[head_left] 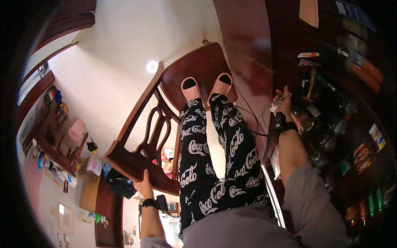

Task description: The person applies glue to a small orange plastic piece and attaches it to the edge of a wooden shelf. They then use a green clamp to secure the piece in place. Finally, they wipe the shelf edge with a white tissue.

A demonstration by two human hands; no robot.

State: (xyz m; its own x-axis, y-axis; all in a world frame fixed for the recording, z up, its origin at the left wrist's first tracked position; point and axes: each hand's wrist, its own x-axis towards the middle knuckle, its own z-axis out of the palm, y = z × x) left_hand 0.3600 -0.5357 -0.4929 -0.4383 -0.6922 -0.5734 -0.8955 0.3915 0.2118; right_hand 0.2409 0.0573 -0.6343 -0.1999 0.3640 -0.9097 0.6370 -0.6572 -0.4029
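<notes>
Right hand (283,104) grips something white, perhaps paper, among cabinet bottles (326,124).

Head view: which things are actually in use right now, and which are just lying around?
In use:
left hand gripping the chair back
right hand holding a small white item
wooden chair seat under pink slippers

Lying about:
bottles on shelf
clutter on floor

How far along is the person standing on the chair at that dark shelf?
Done: the person is up on the wooden chair, both slippers on its seat. In hand: the left hand grips the chair's backrest, while the right hand holds a small white item at the cluttered shelf. Left: the bottles and packets there look unsorted; how much remains cannot be told.
</notes>
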